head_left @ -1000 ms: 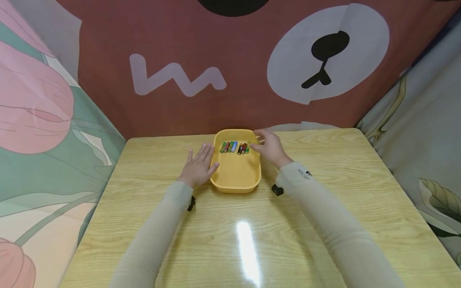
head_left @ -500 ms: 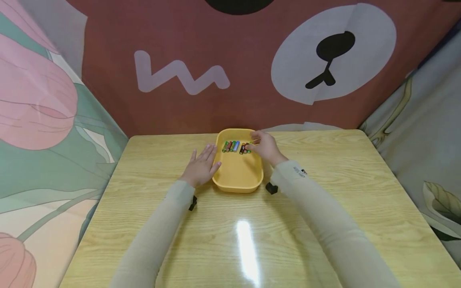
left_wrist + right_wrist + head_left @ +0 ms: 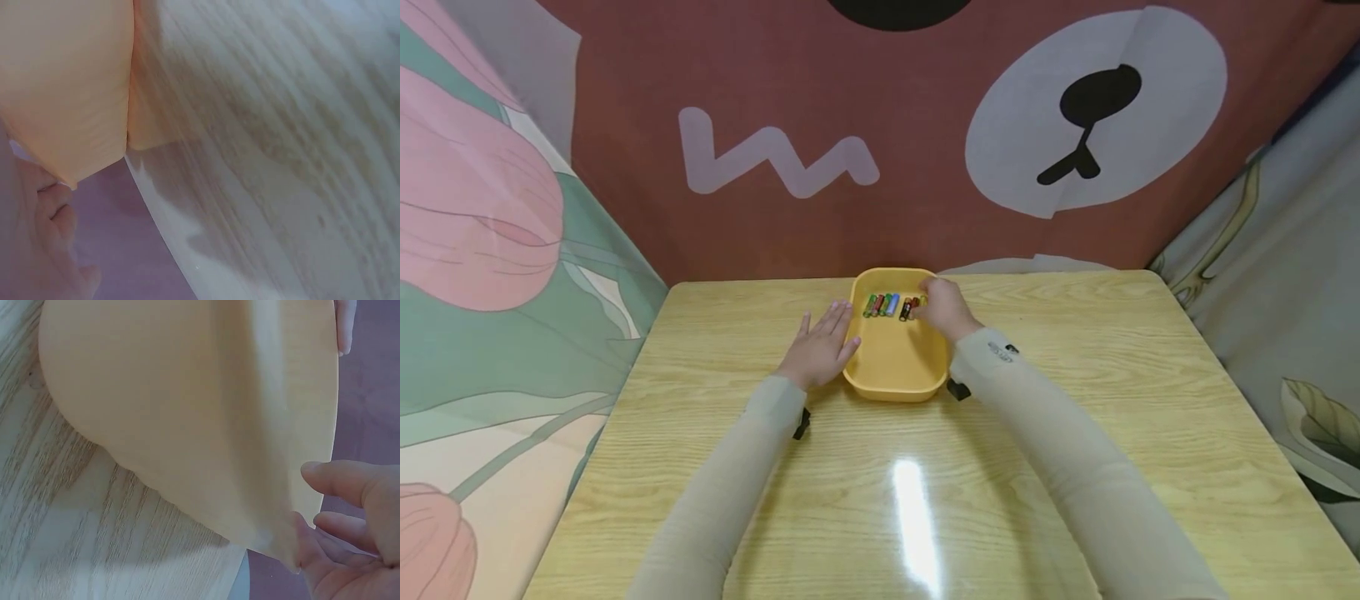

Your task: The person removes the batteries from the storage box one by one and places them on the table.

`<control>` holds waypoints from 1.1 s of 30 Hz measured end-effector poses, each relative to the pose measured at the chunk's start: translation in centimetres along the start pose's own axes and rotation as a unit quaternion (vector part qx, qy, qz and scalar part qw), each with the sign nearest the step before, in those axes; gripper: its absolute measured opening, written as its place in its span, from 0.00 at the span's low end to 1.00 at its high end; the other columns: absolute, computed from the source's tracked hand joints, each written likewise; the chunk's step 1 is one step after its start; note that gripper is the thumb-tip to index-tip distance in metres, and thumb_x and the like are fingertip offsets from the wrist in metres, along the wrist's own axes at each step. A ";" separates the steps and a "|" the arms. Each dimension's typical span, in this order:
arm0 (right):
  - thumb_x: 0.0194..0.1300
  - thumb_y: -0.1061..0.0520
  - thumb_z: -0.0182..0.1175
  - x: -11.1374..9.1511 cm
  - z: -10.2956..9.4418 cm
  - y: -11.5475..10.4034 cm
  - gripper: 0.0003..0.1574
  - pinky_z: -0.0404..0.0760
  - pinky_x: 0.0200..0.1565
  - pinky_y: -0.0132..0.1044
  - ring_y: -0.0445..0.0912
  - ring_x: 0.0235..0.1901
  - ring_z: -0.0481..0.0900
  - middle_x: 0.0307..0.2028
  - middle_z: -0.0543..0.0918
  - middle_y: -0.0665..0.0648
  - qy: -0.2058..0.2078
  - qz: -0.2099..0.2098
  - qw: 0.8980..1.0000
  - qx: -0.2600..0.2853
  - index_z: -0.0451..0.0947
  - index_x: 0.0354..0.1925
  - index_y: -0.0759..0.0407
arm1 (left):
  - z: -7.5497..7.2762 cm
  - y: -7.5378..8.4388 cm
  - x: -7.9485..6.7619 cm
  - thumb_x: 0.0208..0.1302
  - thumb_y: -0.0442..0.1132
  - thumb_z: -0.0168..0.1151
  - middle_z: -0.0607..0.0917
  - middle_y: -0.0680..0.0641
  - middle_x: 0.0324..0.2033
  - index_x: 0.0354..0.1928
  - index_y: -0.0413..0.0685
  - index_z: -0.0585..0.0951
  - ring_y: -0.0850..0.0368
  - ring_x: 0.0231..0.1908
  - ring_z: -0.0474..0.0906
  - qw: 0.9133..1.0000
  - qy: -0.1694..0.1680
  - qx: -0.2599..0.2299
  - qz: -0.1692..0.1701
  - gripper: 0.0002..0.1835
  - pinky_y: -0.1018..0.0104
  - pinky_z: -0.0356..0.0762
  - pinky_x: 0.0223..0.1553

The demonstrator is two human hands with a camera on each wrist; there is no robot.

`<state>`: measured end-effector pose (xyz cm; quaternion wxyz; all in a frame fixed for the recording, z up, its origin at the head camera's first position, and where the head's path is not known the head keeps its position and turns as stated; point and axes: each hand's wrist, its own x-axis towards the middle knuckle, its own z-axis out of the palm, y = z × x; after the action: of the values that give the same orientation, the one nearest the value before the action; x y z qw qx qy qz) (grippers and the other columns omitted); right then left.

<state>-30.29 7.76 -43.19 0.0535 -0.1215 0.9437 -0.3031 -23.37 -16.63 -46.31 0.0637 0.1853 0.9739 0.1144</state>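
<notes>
Four batteries are laid side by side in the far part of the yellow tray, the last of them blue; the other batteries are set just beyond a small gap, on the tray's right side. The tray is placed near the far edge of the table.

Compared with a second ago, the right hand has been brought further inward from the tray's right rim, so that more of the other batteries is now covered by it. No clear shift of either group can be made out. By judgement, the work is now centred on the right end of the row, and the spacing there is unsettled.

The grip of the right hand is partly curled, with thumb and fingertips shown apart in the right wrist view; no battery is seen there, and whether one is pinched cannot be told. The left hand is held straight-fingered against the tray's left rim, as before, with nothing grasped; the tray is probably steadied by it.
</notes>
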 end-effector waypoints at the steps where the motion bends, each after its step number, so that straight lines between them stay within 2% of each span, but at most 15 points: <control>1: 0.64 0.64 0.68 0.0 0.0 -0.1 0.34 0.74 0.65 0.50 0.62 0.64 0.73 0.63 0.76 0.72 -0.002 0.001 1.000 -0.002 0.71 0.64 0.77 | 0.0 0.0 0.0 0.82 0.57 0.34 0.45 0.45 0.81 0.82 0.46 0.41 0.52 0.80 0.35 1.000 0.001 0.000 0.000 0.37 0.42 0.28 0.76; 8: 0.65 0.64 0.68 0.0 0.1 -0.5 0.34 0.74 0.65 0.49 0.61 0.64 0.73 0.63 0.76 0.71 -0.011 0.012 1.000 -0.010 0.70 0.65 0.75 | -0.2 0.1 -0.3 0.82 0.57 0.33 0.42 0.46 0.81 0.81 0.47 0.40 0.53 0.79 0.33 1.000 -0.009 -0.005 -0.006 0.37 0.43 0.27 0.76; 13: 0.66 0.66 0.66 0.2 0.5 -0.8 0.32 0.74 0.65 0.49 0.62 0.63 0.74 0.62 0.76 0.72 -0.020 0.003 0.999 -0.031 0.71 0.65 0.77 | -0.2 0.0 -0.5 0.82 0.58 0.33 0.42 0.46 0.81 0.82 0.47 0.41 0.53 0.80 0.33 1.000 -0.009 -0.004 -0.008 0.37 0.42 0.28 0.76; 17: 0.67 0.65 0.65 0.4 1.0 -0.9 0.29 0.79 0.58 0.48 0.60 0.55 0.80 0.55 0.81 0.71 -0.033 -0.001 0.996 -0.080 0.72 0.62 0.76 | -0.1 0.0 -0.5 0.82 0.58 0.34 0.43 0.45 0.81 0.81 0.46 0.42 0.53 0.79 0.34 1.000 -0.011 -0.008 -0.002 0.38 0.41 0.30 0.76; 22: 0.68 0.65 0.63 0.6 1.2 -0.9 0.19 0.83 0.47 0.46 0.56 0.44 0.84 0.45 0.84 0.68 -0.041 -0.002 0.990 -0.136 0.76 0.54 0.74 | 0.0 0.0 -0.5 0.82 0.58 0.34 0.43 0.46 0.81 0.82 0.46 0.41 0.53 0.79 0.33 1.000 -0.013 -0.010 0.003 0.38 0.41 0.30 0.76; 26: 0.71 0.65 0.59 0.9 1.3 -1.2 0.17 0.84 0.46 0.45 0.55 0.43 0.84 0.44 0.84 0.68 -0.058 -0.002 0.984 -0.170 0.75 0.54 0.75 | -0.1 -0.1 -0.5 0.82 0.58 0.34 0.42 0.47 0.81 0.81 0.48 0.40 0.54 0.79 0.33 1.000 -0.013 -0.005 -0.002 0.37 0.42 0.30 0.77; 33: 0.73 0.69 0.48 1.1 1.3 -1.4 0.18 0.84 0.43 0.45 0.55 0.42 0.83 0.45 0.83 0.70 -0.085 0.003 0.980 -0.182 0.74 0.57 0.76 | -0.4 0.0 -0.6 0.82 0.58 0.34 0.44 0.46 0.81 0.81 0.47 0.40 0.53 0.79 0.34 1.000 -0.013 -0.009 0.000 0.37 0.43 0.29 0.76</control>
<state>-30.85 5.63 -43.42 0.1117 -0.1518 0.9754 -0.1143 -22.93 -16.95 -45.93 0.0780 0.1860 0.9720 0.1206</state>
